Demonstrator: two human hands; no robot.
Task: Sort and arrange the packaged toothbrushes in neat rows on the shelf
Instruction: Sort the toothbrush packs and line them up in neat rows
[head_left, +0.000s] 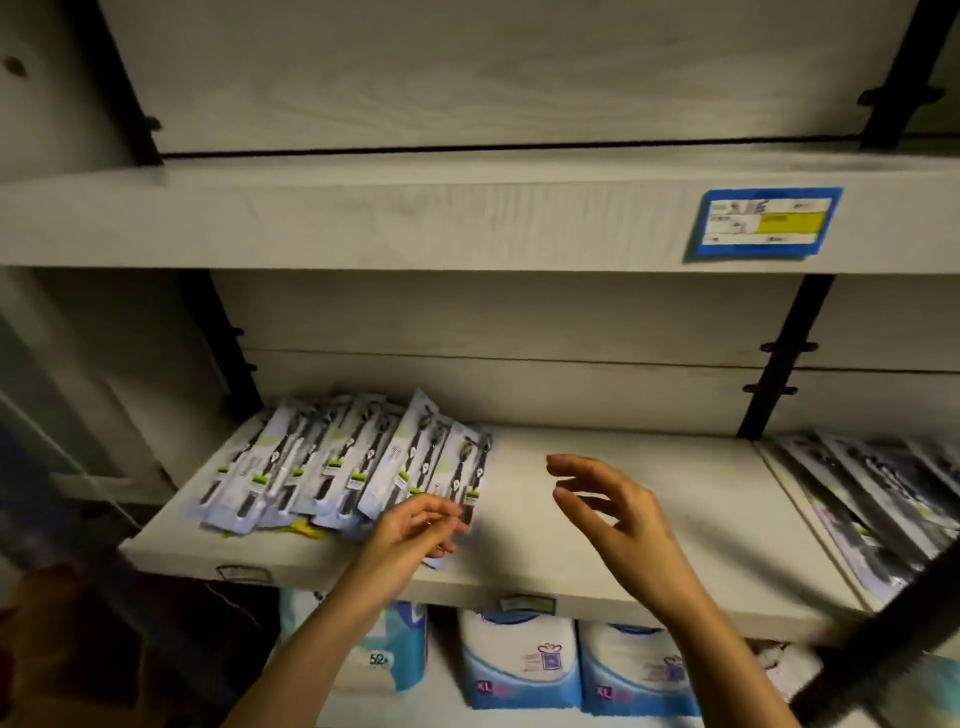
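Wide pale shelf (519, 551) under both hands, and its front edge runs just below the wrists. The upper shelf (363, 218) hangs overhead, well above the fingers. The packaged toothbrushes (332, 462) fan out in an overlapping row beyond and to the left of the left hand (415, 525), near ends close to the shelf's front edge. A second batch of packs (872, 499) lies well off to the right of the right hand (618, 509). Between the two hands and on past the right one: bare board, plenty of room. Soft white-and-blue packs (519, 660) sit below the forearms.

Left hand is over the near end of the rightmost pack (465, 467), fingers curled; too blurred to tell if it pinches. Right hand hovers above the bare board, fingers spread loose, holding nothing. Blue price label (763, 223) is up and right of it.
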